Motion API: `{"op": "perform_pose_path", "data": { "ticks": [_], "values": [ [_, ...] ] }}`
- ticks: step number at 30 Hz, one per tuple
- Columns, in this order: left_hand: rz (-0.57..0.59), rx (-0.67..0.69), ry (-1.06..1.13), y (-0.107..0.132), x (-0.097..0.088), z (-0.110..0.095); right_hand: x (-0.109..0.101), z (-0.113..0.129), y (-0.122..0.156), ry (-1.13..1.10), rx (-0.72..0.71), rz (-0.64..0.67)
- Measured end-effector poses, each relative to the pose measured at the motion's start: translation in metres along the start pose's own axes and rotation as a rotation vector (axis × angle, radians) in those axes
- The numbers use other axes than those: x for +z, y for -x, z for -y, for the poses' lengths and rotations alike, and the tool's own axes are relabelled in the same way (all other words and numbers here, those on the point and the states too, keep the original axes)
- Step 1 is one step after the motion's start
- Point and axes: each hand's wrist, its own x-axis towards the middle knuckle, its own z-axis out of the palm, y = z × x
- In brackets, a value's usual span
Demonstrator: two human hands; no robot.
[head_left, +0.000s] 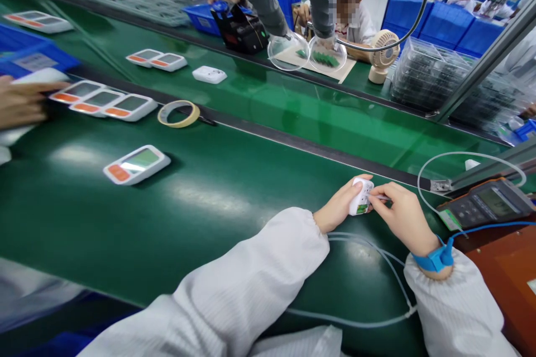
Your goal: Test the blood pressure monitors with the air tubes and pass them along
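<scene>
My left hand (338, 209) grips a small white device (360, 196) with a green display, standing on its edge on the green conveyor belt (201, 201). My right hand (402, 216) pinches a thin white probe against the device's right side. A blue strap (435, 259) with a blue cord circles my right wrist. Both arms wear white sleeves.
A white unit with an orange button (136, 164) lies alone on the belt to the left. Three more (104, 101) sit by another person's hand (20, 103). A tape roll (178, 114), a meter (486, 204), white cables (377, 256), a small fan (383, 56) and blue bins are around.
</scene>
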Motion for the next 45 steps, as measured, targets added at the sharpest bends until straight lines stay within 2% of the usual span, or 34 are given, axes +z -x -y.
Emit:
{"op": "perform_pose_path", "data": {
  "ticks": [15,24,33,41,45],
  "values": [
    [0.023,0.048,-0.053,0.002,0.0,0.003,0.007,-0.001,-0.001,-0.045,-0.005,-0.033],
    [0.0,0.068,-0.142,0.003,-0.002,0.004,0.008,0.001,-0.001,-0.079,-0.019,-0.008],
    [0.01,0.076,-0.14,0.002,-0.005,0.008,0.013,0.002,0.001,-0.029,-0.026,-0.027],
    [0.0,0.06,-0.132,0.001,-0.003,0.006,0.017,0.003,0.003,-0.058,0.025,-0.087],
    [0.001,0.061,-0.142,0.001,-0.002,0.006,0.017,0.003,0.003,-0.062,0.017,-0.066]
  ]
}}
